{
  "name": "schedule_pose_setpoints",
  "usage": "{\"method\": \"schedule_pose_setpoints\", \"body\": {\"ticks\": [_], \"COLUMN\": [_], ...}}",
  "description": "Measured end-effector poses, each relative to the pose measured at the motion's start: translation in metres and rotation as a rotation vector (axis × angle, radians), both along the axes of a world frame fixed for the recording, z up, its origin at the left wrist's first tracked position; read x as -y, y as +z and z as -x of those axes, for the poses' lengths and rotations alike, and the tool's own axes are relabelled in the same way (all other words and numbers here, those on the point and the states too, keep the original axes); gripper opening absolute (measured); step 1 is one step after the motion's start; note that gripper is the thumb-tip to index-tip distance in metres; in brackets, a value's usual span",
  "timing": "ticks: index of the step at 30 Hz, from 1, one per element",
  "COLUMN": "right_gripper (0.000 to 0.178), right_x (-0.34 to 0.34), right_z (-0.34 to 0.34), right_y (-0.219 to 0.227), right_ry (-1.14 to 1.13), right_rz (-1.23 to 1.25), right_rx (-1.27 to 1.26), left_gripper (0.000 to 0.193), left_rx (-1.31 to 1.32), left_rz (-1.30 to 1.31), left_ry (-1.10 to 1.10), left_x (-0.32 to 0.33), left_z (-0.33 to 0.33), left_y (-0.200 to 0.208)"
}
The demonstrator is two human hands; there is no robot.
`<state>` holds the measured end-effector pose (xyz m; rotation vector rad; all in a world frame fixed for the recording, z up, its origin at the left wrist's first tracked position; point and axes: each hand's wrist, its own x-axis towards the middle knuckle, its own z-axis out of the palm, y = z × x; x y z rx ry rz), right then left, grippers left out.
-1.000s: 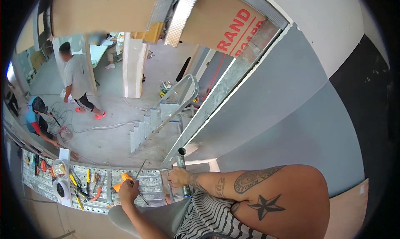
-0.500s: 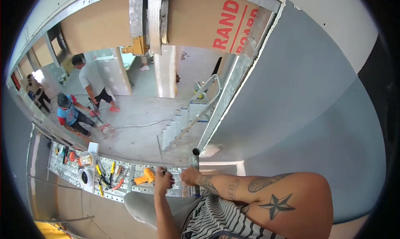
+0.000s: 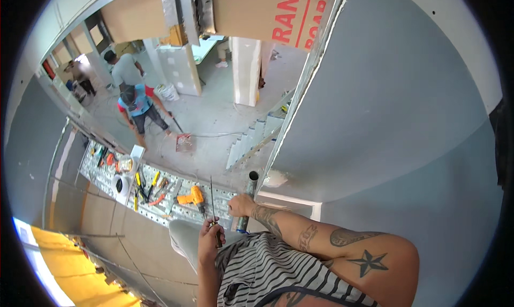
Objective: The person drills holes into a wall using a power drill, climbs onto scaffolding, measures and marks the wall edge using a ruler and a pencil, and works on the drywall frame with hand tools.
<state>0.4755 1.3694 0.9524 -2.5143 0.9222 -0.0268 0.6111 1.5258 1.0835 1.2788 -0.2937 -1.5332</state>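
My left hand (image 3: 210, 236) is closed around the dark handle of a long, thin-bladed tool (image 3: 212, 195). Its narrow pointed blade stands upright, away from me; the exact kind is hard to tell. To the right of it, my tattooed right arm reaches in, and my right hand (image 3: 242, 205) grips an upright metal pipe (image 3: 252, 185) just below its open top. An orange and black power drill (image 3: 194, 197) lies on the perforated metal platform (image 3: 225, 195), close to the left hand.
Pliers (image 3: 153, 182), a white roll (image 3: 119, 185) and other tools litter the platform's left side. A grey wall (image 3: 342, 130) rises at right. Below stand a metal stepladder (image 3: 256, 141), a person in a blue top (image 3: 138, 104) holding a long tool, and another in grey (image 3: 126, 68).
The view has shifted. My left hand has drawn away from the right hand, toward my body, still holding the thin-bladed tool. The blue-topped person on the floor has straightened and changed place.
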Motion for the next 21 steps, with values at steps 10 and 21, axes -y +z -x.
{"method": "schedule_pose_setpoints", "body": {"ticks": [10,21], "right_gripper": [0.030,0.026], "right_x": [-0.003,0.007], "right_z": [-0.016,-0.009], "right_y": [0.010,0.004], "right_ry": [0.005,-0.058], "right_rz": [0.024,-0.005], "right_rx": [-0.086,-0.109], "left_gripper": [0.037,0.035], "left_rx": [0.359,1.130], "left_rz": [-0.001,-0.375], "left_ry": [0.272,-0.061], "left_x": [0.012,0.051], "left_z": [0.055,0.081], "left_y": [-0.060,-0.113]}}
